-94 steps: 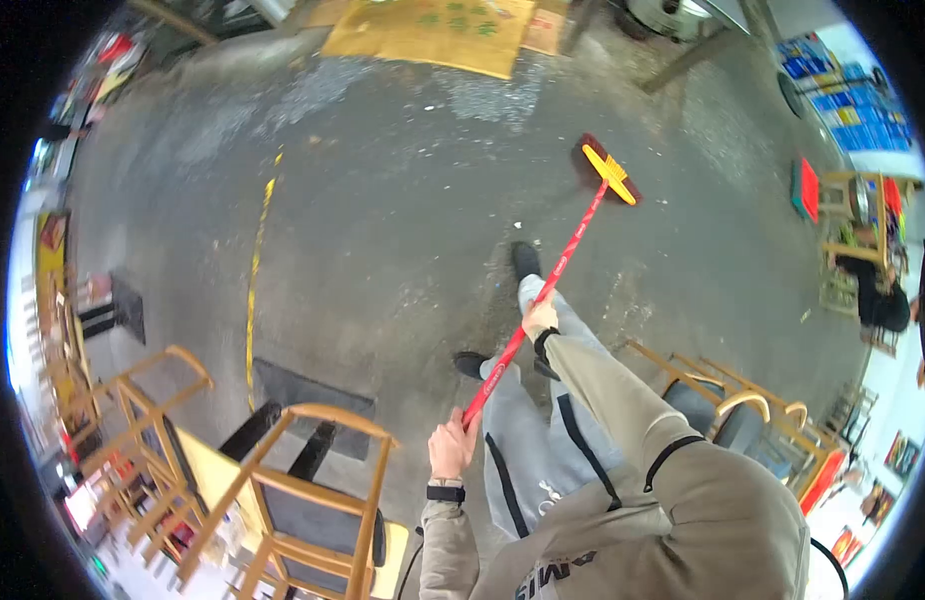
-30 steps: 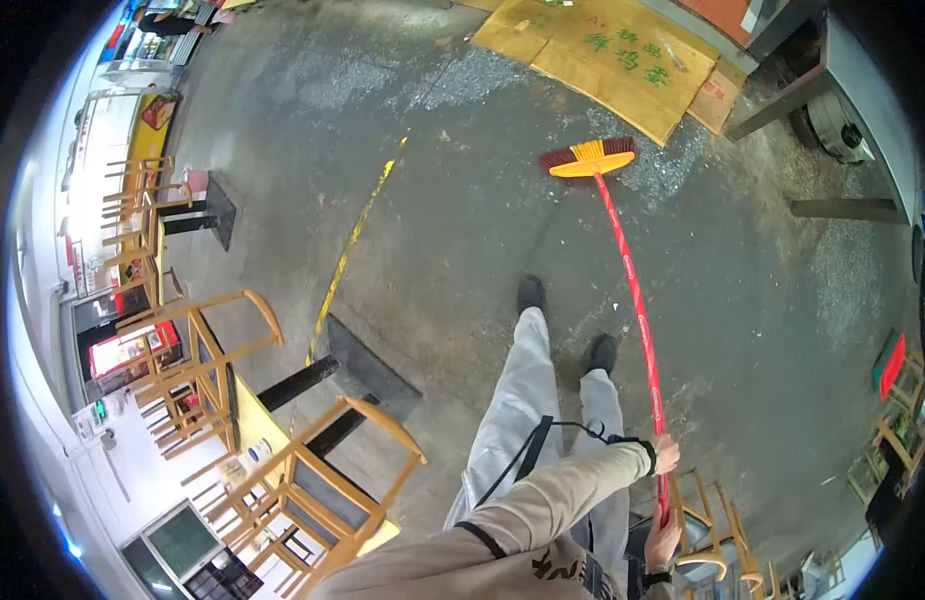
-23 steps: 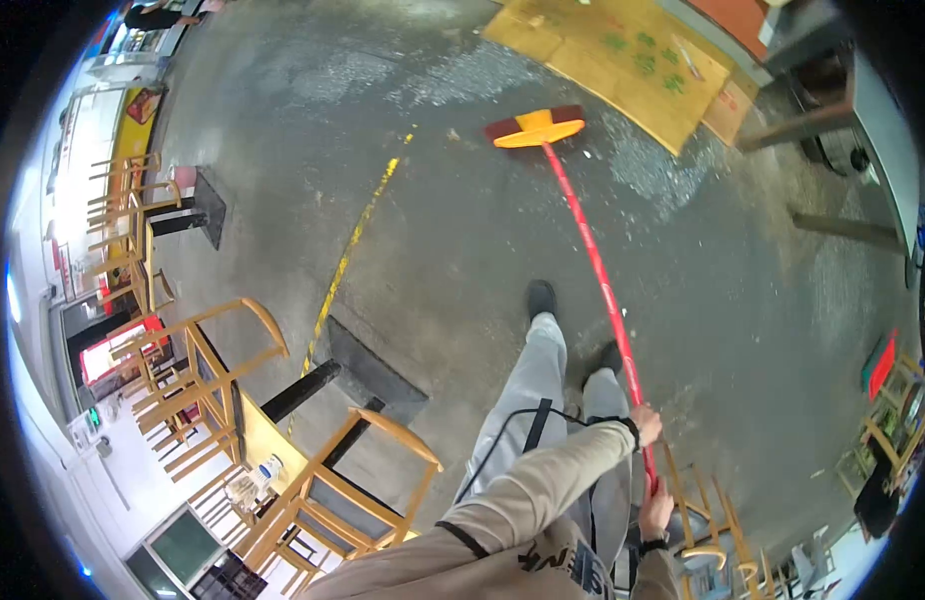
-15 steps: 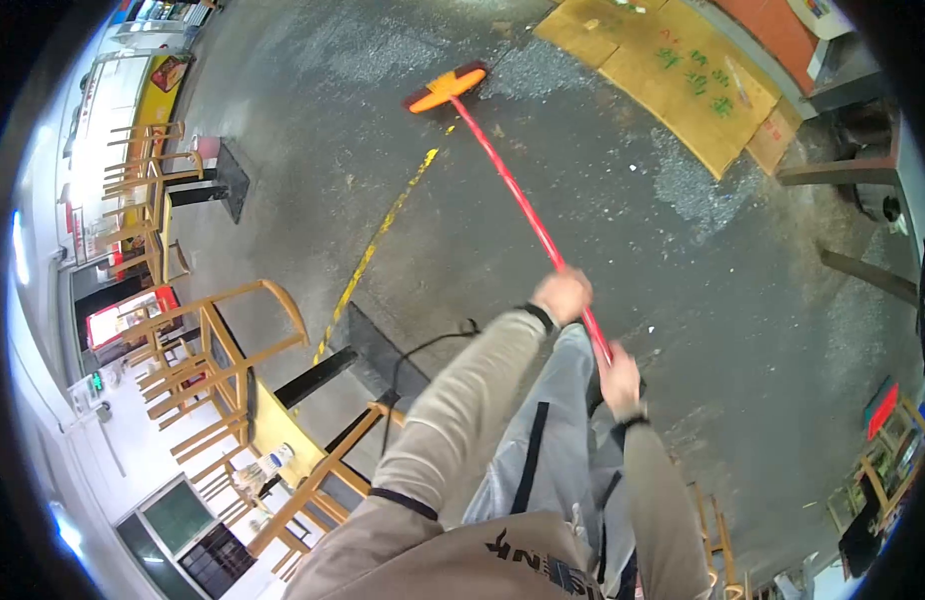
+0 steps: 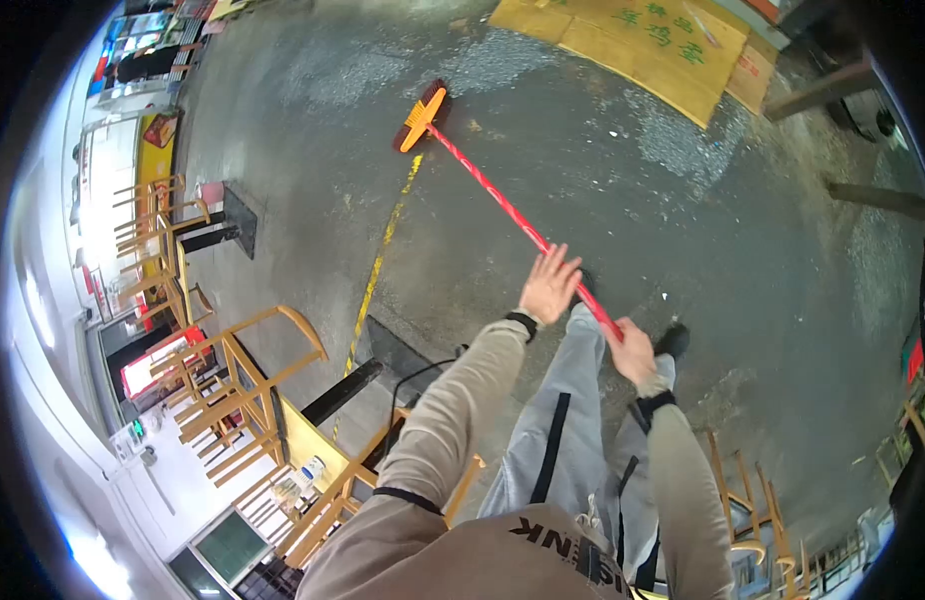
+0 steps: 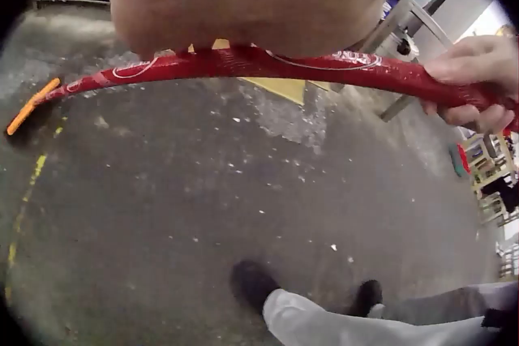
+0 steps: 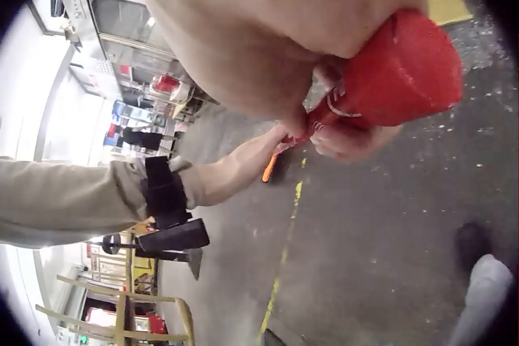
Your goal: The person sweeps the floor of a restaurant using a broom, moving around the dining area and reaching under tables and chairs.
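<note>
A push broom with a red pole (image 5: pixel 493 197) and an orange head with dark bristles (image 5: pixel 420 117) reaches forward left over the grey floor. Its head lies by the far end of the yellow floor line. My left hand (image 5: pixel 551 287) rests on the middle of the pole, fingers extended across it; in the left wrist view a blurred part of this hand hides some of the pole (image 6: pixel 243 64). Nearer my body, my right hand (image 5: pixel 635 352) grips the pole by its end. In the right wrist view its fingers (image 7: pixel 349 141) curl round below the red end cap (image 7: pixel 418 70).
Wooden chairs (image 5: pixel 248 375) sit upturned on a table (image 5: pixel 313 445) at left, its dark base (image 5: pixel 398 345) on the floor. Flattened cardboard (image 5: pixel 643 45) lies at the back, near light scattered bits (image 5: pixel 688 145). More chairs (image 5: pixel 748 510) stand at right. A person (image 5: pixel 148 62) is far left.
The broom head has swept from the right across to the left and turned, ending by the yellow line. My left hand has loosened from a grip to extended fingers; the right keeps its grip.
</note>
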The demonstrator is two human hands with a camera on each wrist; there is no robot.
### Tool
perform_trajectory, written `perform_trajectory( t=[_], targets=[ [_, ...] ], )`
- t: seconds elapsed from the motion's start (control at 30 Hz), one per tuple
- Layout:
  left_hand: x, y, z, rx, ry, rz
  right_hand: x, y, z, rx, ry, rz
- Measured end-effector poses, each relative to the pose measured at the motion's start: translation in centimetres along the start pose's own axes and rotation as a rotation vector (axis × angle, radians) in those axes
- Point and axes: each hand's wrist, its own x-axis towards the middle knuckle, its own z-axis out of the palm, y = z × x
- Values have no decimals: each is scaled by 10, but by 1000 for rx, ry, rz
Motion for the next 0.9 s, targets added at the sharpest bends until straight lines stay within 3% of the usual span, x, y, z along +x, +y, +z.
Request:
perform_trajectory(
  t=[0.13,0.23,0.3,0.33,0.37,0.4,0.43,0.53,0.6,0.63,0.7,0.77,0.83,0.9],
  targets=[
    [-25,137,58,-118,69,33,-81,92,-90,9,-77,66],
    [-64,247,89,-164,-24,88,-177,153,-148,65,-29,126],
    [-91,308,95,-266,-183,207,-248,181,-189,98,-132,306],
    [-96,335,87,-353,-370,263,-288,200,-200,136,-99,412],
    [-105,355,93,-403,-387,365,-327,215,-208,173,-68,513],
    [-115,374,101,-537,-539,307,-358,211,-221,134,-61,588],
    [-127,384,133,-597,-524,474,-388,203,-230,98,-56,662],
    [-137,394,164,-485,-474,605,-454,222,-212,-58,104,616],
    [-132,379,193,-277,-805,524,-463,207,-198,-359,212,743],
    [-136,374,207,-284,-802,532,-465,204,-192,-365,219,750],
    [-151,367,225,-250,-667,883,-457,197,-176,-456,273,822],
    [-161,365,217,-156,-753,590,-445,197,-166,-386,233,860],
    [-156,337,206,-200,-576,395,-421,203,-144,-358,282,732],
    [-131,285,185,-194,-480,362,-379,201,-125,-376,221,672]
  ],
)
